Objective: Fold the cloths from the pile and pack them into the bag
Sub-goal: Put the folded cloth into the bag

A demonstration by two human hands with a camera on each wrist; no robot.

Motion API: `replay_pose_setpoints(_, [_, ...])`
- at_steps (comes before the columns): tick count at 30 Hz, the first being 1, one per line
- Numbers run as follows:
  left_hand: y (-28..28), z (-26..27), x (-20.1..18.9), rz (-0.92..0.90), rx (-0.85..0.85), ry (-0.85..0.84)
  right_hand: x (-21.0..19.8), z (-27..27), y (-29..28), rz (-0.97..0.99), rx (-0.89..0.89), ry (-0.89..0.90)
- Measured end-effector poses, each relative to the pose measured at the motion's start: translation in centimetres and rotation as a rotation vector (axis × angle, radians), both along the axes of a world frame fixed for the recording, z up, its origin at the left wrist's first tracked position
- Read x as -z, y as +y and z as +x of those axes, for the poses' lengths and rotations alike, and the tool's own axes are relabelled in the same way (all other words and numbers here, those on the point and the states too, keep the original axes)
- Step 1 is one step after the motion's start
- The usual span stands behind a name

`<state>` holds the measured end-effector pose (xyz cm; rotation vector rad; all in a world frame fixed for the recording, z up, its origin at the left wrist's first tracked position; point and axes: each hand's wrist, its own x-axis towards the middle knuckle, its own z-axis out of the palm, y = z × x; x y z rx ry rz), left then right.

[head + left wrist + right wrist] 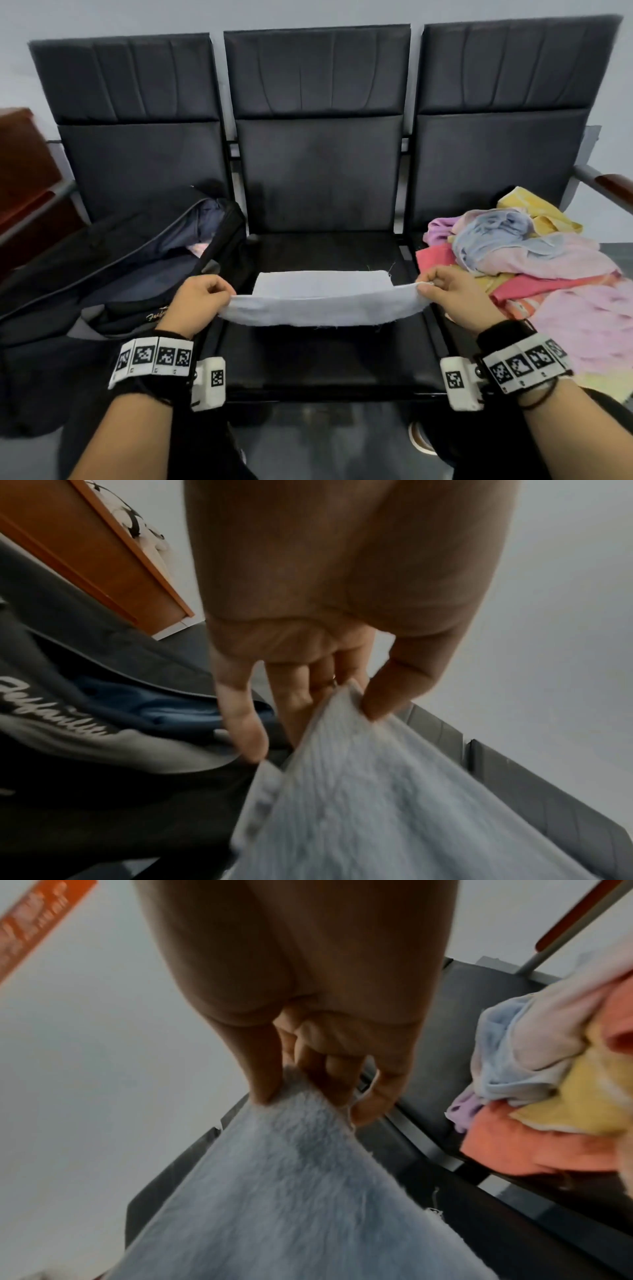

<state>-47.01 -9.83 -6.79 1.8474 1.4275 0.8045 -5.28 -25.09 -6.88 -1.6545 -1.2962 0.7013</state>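
Note:
A pale blue cloth [322, 298] hangs stretched over the middle seat, its far part lying flat on the cushion. My left hand [205, 298] pinches its left corner and my right hand [445, 291] pinches the right one. The left wrist view shows thumb and fingers [383, 699] clamped on the cloth [377, 804]. In the right wrist view the thumb [263, 1080] presses the cloth [291, 1191] against curled fingers. An open black bag [113, 270] lies on the left seat. The pile of coloured cloths [534, 257] covers the right seat.
Three black seats in a row [318, 356] with tall backrests stand against a pale wall. A wood-topped armrest [606, 185] sits at the far right, brown wooden furniture [24, 171] at the left. A shoe [419, 438] shows on the floor below.

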Motion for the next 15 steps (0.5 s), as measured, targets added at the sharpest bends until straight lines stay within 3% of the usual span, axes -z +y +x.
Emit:
replay_pose_setpoints(6, [-1.4,-1.4,3.8,-0.304,0.145,0.055,3.2,1.0,-1.7,-0.199,-0.131,0.048])
replay_pose_setpoints(10, [-1.2,-0.8,5.3,-0.308,0.09,0.029,5.2,1.1,-1.2,-0.233,-0.04,0.115])
replay_pose_setpoints(15, [0.4,1.1,6.5,-0.184,-0.013,-0.003,7.1,1.3,1.1,-0.157,0.1,0.134])
